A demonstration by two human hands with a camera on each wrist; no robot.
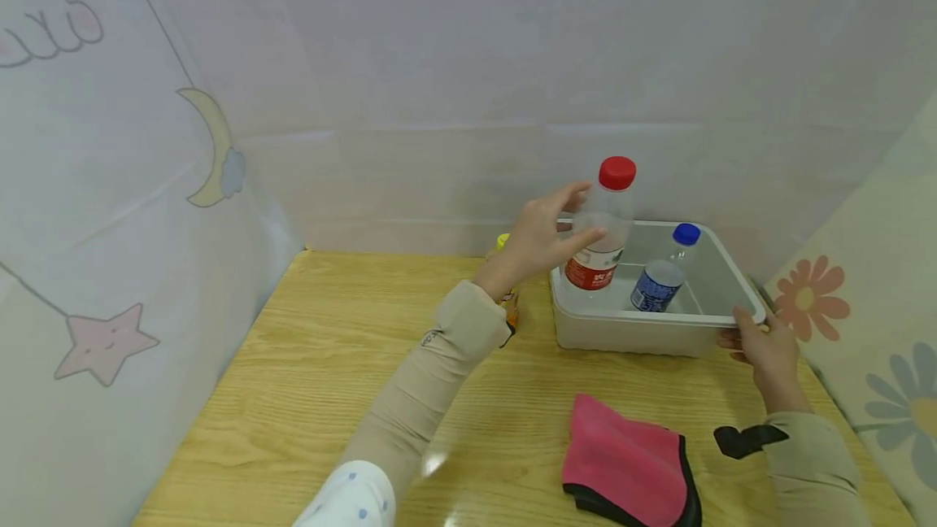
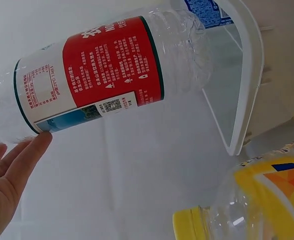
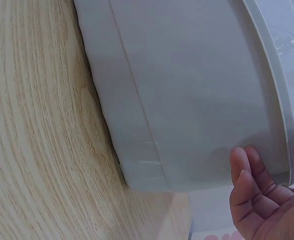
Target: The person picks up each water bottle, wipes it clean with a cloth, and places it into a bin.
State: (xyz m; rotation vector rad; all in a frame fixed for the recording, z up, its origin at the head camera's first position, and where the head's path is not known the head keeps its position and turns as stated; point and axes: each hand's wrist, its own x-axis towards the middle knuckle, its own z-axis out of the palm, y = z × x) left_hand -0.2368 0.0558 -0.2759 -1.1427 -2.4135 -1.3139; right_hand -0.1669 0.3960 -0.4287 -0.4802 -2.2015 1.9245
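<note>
A clear plastic bottle (image 1: pixel 603 222) with a red cap and red-and-white label (image 2: pixel 112 65) stands in the left part of a white plastic bin (image 1: pixel 629 332). My left hand (image 1: pixel 545 230) is beside this bottle, fingers spread and fairly straight; in the left wrist view a fingertip (image 2: pixel 44 140) meets the label's edge. My right hand (image 1: pixel 764 344) grips the bin's front right corner, thumb on the rim and fingers curled against the outer wall (image 3: pixel 187 100). A smaller bottle (image 1: pixel 659 279) with a blue cap and blue label stands inside the bin, right of the red-capped one.
Behind my left wrist stands a bottle with a yellow cap (image 2: pixel 191 224) and yellow-orange label (image 2: pixel 274 195), mostly hidden in the head view. A folded pink cloth (image 1: pixel 629 462) with black edging lies in front of the bin on the wooden table (image 1: pixel 329 372). Pale curtains (image 1: pixel 410 104) enclose the table.
</note>
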